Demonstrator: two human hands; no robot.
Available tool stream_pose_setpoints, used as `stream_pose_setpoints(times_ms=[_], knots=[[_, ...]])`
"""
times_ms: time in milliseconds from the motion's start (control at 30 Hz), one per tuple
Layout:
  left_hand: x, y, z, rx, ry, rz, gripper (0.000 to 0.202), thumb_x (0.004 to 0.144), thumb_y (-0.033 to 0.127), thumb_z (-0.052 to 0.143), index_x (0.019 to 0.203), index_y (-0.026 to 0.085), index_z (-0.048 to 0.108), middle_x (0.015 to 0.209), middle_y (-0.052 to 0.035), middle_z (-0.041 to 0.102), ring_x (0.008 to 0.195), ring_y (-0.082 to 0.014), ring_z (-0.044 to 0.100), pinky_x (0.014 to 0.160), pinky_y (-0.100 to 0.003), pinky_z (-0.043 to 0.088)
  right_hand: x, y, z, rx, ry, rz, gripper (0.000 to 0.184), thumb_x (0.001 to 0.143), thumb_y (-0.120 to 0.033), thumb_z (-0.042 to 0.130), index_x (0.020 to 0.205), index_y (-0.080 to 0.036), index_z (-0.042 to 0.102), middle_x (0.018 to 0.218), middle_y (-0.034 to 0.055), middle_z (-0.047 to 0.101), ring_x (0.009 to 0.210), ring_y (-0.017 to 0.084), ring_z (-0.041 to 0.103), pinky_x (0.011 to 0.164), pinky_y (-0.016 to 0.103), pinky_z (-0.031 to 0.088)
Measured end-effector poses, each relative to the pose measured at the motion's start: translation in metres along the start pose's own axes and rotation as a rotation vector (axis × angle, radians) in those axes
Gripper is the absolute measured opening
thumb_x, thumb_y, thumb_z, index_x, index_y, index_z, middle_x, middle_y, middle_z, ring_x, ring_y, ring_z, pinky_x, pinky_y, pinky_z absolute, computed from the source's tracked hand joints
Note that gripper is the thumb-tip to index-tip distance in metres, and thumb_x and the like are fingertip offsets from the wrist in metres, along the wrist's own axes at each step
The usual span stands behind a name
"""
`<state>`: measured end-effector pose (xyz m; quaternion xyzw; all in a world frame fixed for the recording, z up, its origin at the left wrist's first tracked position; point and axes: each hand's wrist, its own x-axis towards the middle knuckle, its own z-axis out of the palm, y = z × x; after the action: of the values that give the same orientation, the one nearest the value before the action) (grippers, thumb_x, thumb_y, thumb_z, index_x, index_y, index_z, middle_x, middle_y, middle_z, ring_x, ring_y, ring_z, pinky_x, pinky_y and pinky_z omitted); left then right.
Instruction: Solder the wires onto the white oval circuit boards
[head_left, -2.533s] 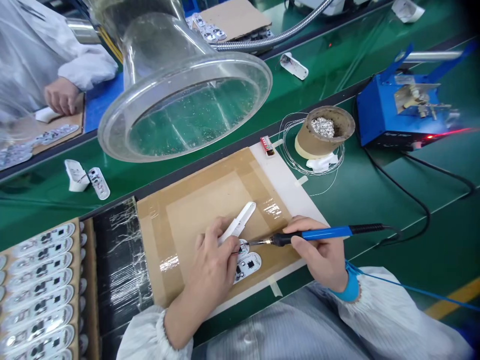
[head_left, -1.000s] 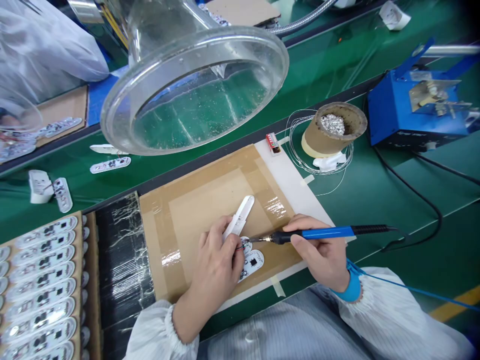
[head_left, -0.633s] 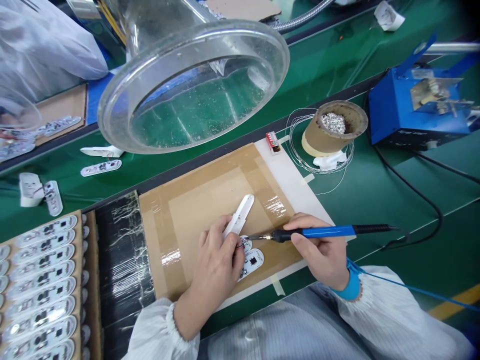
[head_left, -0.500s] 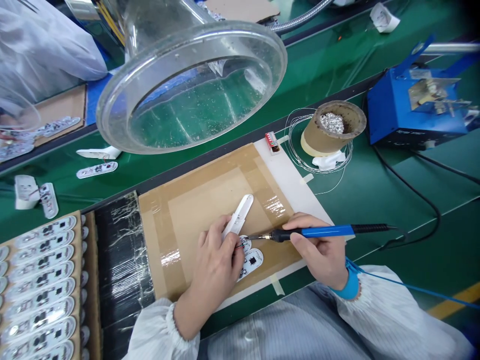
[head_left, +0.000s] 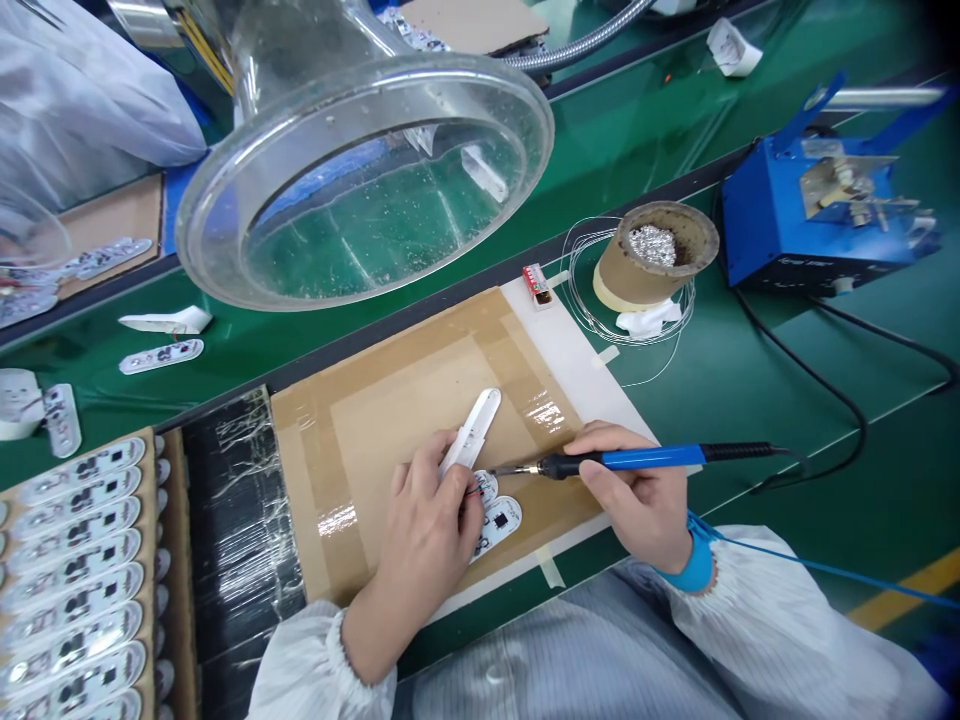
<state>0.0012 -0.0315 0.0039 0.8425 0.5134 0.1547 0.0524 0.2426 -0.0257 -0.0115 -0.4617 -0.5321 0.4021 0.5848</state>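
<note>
My right hand (head_left: 637,490) grips a blue-handled soldering iron (head_left: 652,458), its tip pointing left. That tip meets the edge of a small white circuit board (head_left: 487,487) beside my left fingers. My left hand (head_left: 431,515) is closed, its thumb and fingers pinching thin dark wires at the board. A white plastic housing (head_left: 474,430) sticks out between those fingers, lying slantwise on the cardboard. Just below, a second white circuit board (head_left: 501,522) with a black chip lies partly under my left hand. The exact wire joint is hidden by my fingertips.
Taped cardboard (head_left: 390,400) covers the work area. Above it hangs a clear extraction hood (head_left: 360,290). A pot of metal shavings (head_left: 656,255), solder wire and a blue soldering station (head_left: 817,220) stand right. Rows of circuit boards (head_left: 82,545) fill the left. White parts lie on the green belt.
The view has shifted slightly, and parts on the green belt have slid left. Both hands keep nearly the same pose, with the iron tip still at the board.
</note>
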Motion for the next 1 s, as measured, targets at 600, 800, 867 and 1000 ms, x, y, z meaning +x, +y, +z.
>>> stream_pose_setpoints(times_ms=[600,800,867,1000], knots=[[-0.018,0.006,-0.011,-0.421,0.042,-0.238,0.011,0.109,0.02,0.057,0.115,0.028,0.063,0.142,-0.0084,0.055,0.137,-0.0223,0.059,0.108,-0.042,0.055,-0.006,0.003,-0.009,0.014,0.053,0.08,0.013,0.094,-0.018,0.072,0.096,-0.025,0.082,0.08,0.0019,0.073,0.064,0.016,0.064,0.05,0.026,0.045],[-0.013,0.007,-0.01,-0.438,0.095,-0.229,0.015,0.107,0.014,0.057,0.103,0.025,0.065,0.135,-0.0075,0.06,0.13,-0.0195,0.064,0.095,-0.032,0.06,-0.005,0.001,-0.01,0.043,0.055,0.069,0.013,0.094,-0.017,0.072,0.097,-0.024,0.082,0.079,0.0022,0.073,0.063,0.016,0.063,0.051,0.027,0.046],[-0.014,0.008,-0.009,-0.412,0.102,-0.209,0.016,0.107,0.012,0.058,0.102,0.025,0.066,0.136,-0.0083,0.059,0.13,-0.0204,0.064,0.093,-0.032,0.061,-0.005,0.0,-0.01,0.05,0.054,0.058,0.013,0.094,-0.017,0.071,0.096,-0.024,0.082,0.079,0.0024,0.073,0.064,0.016,0.064,0.054,0.028,0.048],[-0.016,0.009,-0.006,-0.363,0.096,-0.189,0.017,0.105,0.01,0.059,0.102,0.024,0.067,0.141,-0.01,0.056,0.13,-0.0219,0.063,0.093,-0.035,0.064,-0.006,-0.001,-0.009,0.049,0.048,0.06,0.013,0.094,-0.016,0.071,0.096,-0.023,0.082,0.078,0.0028,0.072,0.065,0.017,0.064,0.054,0.029,0.048]])
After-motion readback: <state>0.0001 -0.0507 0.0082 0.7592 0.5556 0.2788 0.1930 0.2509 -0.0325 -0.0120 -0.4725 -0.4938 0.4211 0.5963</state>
